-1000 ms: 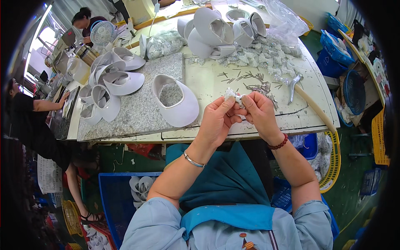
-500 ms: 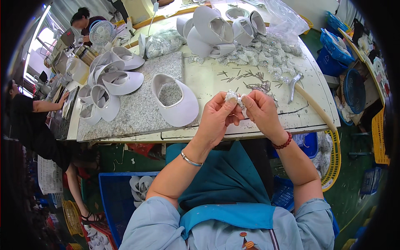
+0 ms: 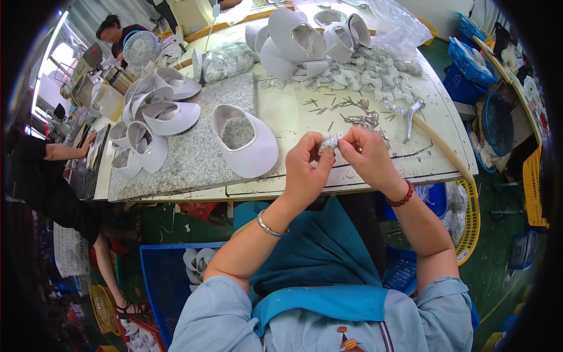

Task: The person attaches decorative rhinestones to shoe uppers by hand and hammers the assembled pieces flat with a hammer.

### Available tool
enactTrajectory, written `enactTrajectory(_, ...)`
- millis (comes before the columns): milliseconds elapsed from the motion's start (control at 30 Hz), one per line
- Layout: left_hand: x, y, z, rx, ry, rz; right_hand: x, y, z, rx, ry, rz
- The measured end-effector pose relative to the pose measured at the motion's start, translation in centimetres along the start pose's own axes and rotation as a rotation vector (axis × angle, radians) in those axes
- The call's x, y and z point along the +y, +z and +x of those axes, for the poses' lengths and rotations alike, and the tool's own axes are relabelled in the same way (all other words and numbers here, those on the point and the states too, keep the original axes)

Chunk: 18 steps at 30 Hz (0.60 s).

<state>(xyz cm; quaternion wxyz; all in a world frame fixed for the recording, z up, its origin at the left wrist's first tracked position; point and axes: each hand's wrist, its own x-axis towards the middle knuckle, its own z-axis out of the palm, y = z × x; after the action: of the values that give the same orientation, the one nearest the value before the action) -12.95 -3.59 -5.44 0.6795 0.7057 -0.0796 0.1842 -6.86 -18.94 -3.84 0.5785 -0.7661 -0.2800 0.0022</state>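
Over the near edge of the table, my left hand (image 3: 306, 167) pinches a small sparkly silver-white ornament (image 3: 331, 140) between thumb and fingers. My right hand (image 3: 370, 157) is closed on the other side of the same piece, its fingertips meeting the left ones. Just beyond the hands lie several thin metal pins (image 3: 363, 120) in a loose heap. Farther back spreads a pile of similar sparkly ornaments (image 3: 375, 79). To the left, a single white shoe upper (image 3: 255, 154) rests on a grey speckled slab (image 3: 196, 167).
A hammer (image 3: 414, 111) with a wooden handle lies right of the pins. More white shoe uppers stand left (image 3: 146, 144) and at the back (image 3: 293, 44). A blue crate (image 3: 153, 281) sits below the table, a yellow basket (image 3: 469, 234) at right. Co-workers are at the left.
Both hands have shifted slightly while holding the ornament; the left hand has turned, its thumb now pointing more upward. The head view has moved a little. Nothing has been let go.
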Motion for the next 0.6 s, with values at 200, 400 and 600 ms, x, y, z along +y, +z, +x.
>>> enactTrajectory(200, -0.9, 0.4, -0.3, -0.036, -0.097, -0.023, -0.8, -1.2, -1.2, -0.097, 0.338, 0.277)
enactTrajectory(400, -0.9, 0.3, -0.8, -0.018, -0.089, 0.028, -1.6, -0.9, -1.0, -0.171, 0.372, 0.386)
enactTrajectory(600, 0.1, 0.6, -0.5, -0.008, -0.126, -0.058, -1.7, -1.3, -0.7, -0.19, 0.393, 0.374)
